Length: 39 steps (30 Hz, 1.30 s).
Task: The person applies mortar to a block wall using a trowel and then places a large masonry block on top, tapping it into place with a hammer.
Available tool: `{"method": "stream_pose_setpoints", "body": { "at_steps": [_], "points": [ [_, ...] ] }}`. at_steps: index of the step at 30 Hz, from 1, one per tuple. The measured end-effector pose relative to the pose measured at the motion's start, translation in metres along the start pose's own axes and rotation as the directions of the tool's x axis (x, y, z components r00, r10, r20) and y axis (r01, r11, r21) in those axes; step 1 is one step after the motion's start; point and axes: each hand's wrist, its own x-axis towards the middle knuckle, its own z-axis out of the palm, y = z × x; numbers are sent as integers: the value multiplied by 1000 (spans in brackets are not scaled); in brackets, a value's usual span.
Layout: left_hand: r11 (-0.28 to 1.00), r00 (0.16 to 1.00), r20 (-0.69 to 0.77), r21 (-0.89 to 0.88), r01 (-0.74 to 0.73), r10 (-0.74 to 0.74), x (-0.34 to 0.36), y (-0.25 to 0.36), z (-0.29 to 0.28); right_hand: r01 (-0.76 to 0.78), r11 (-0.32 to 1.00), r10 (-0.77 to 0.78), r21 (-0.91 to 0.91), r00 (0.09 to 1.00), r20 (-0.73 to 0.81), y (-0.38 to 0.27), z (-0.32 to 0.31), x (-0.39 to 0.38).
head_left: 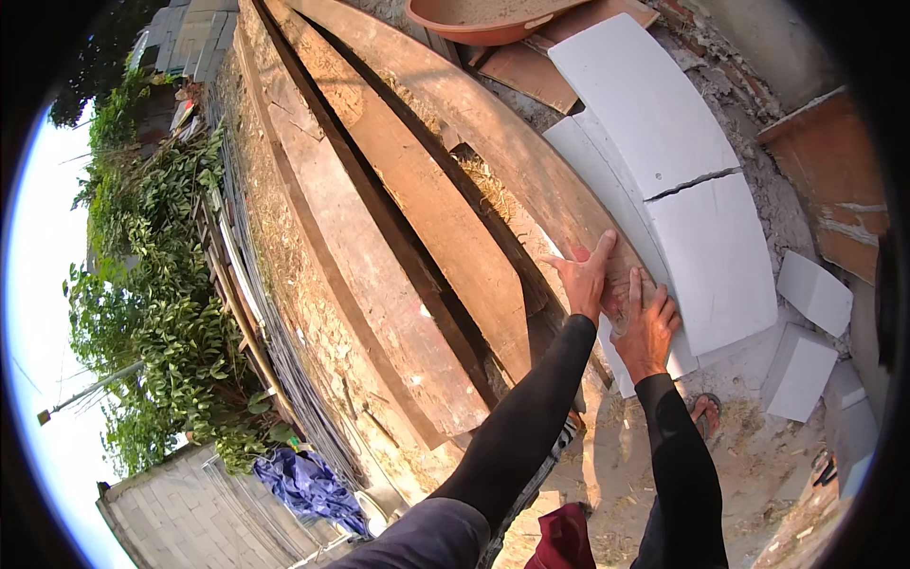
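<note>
A long, weathered wooden plank (493,133) runs from the far left toward me, its near end under both my hands. My left hand (582,280) grips the plank near that end, thumb and a finger stretched apart; its other fingers are partly hidden. Just to the right and nearer, my right hand (646,334) holds the plank's end, with its fingers laid over the right edge. Large white slabs (725,251) lie close beside this edge, and the upper one has a dark crack across it.
More planks (445,237) lie to the left, with dark gaps between. Smaller white pieces (815,292) sit at the right near brick-coloured slabs (834,171). An orange-brown basin (493,33) stands at the far side. Bundled rods, leafy branches (180,256) and a blue tarp (308,488) are further left.
</note>
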Motion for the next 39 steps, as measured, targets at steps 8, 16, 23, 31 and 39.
{"method": "stream_pose_setpoints", "body": {
  "at_steps": [8,16,23,31,39],
  "points": [
    [697,745,524,-346,628,-412,-57,-58,-25,-19,996,20,88,1000,-15,-6,-10,-4],
    [830,847,435,-314,460,-305,-79,-34,-42,-23,990,33,140,997,-69,-21,-13,-15],
    [284,704,659,-644,710,-266,-83,-51,-58,19,994,-13,109,999,-49,-41,-37,-31],
    [470,670,714,-528,707,-206,-116,-12,-81,61,991,-61,123,998,-11,-32,-78,-59],
    [477,795,510,-637,605,-328,-152,-29,-196,-674,-374,-52,637,701,711,-20,-87,-112]
  ]
}}
